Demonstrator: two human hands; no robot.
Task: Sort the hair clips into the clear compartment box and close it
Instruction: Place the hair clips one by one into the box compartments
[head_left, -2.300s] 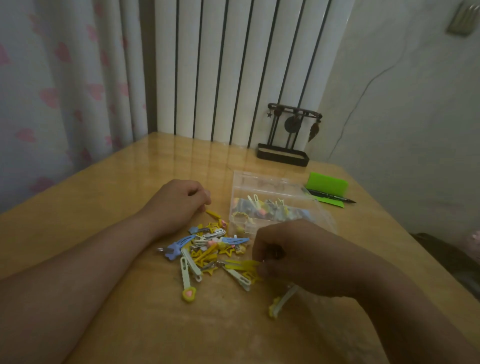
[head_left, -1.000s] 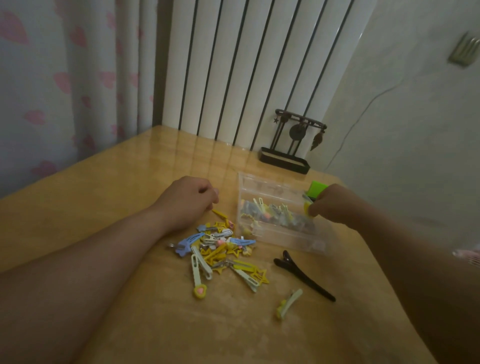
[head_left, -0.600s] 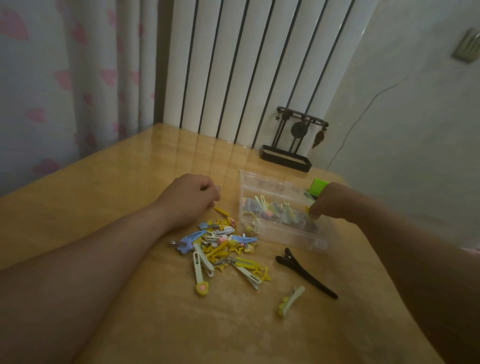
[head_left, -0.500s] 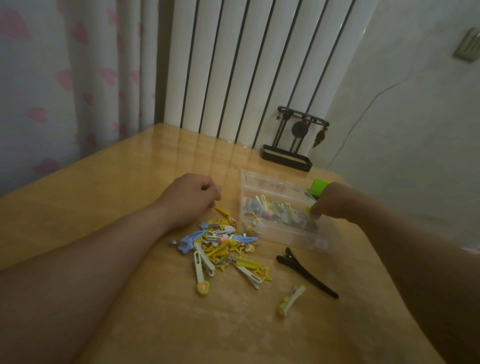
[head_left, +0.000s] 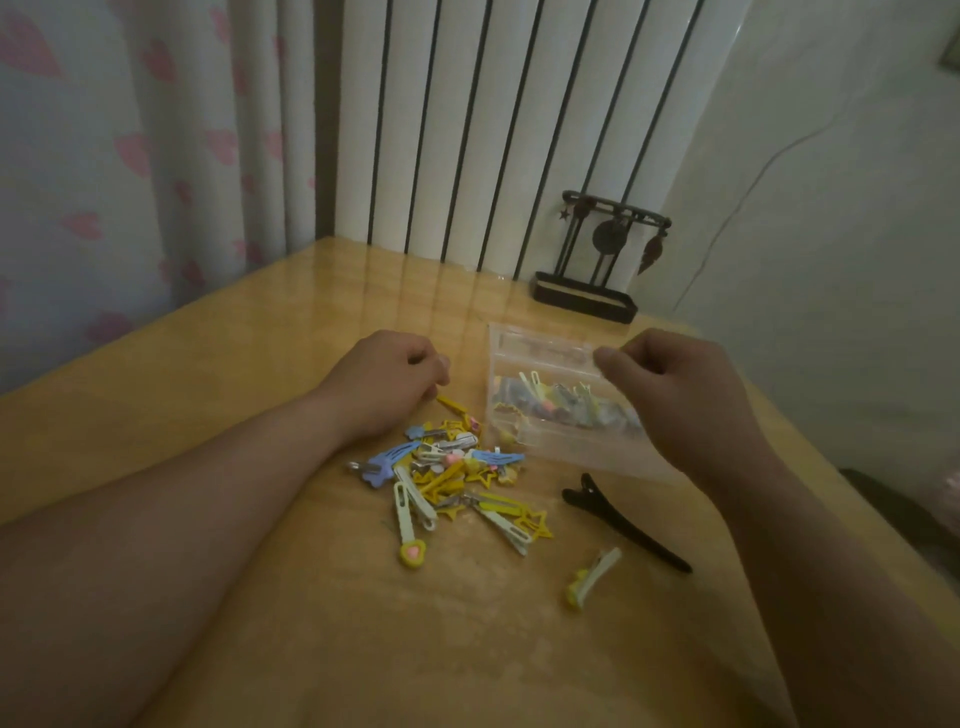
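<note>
Two hands sit over a wooden surface (head_left: 249, 395) with bare room to the far left and along the near side. Its far edge meets white wall slats, where one dark stand (head_left: 586, 299) stands, and its right edge runs close past my right forearm.

One clear compartment box (head_left: 540, 447) lies right of centre with its lid open, and a jumble of small clips (head_left: 558, 402) fills one compartment. My right hand (head_left: 675, 400) hovers over the box's right part, fingers curled and thumb tip against forefinger; I cannot tell whether they pinch anything. My left hand (head_left: 382, 382) rests on the surface left of the box, curled in a fist with nothing visible in it.

One loose pile of hair clips (head_left: 452, 470) lies just near of the left hand, too tangled to count. One black clip (head_left: 626, 525) lies near of the box, and one pale yellow clip (head_left: 592, 574) lies nearer still.
</note>
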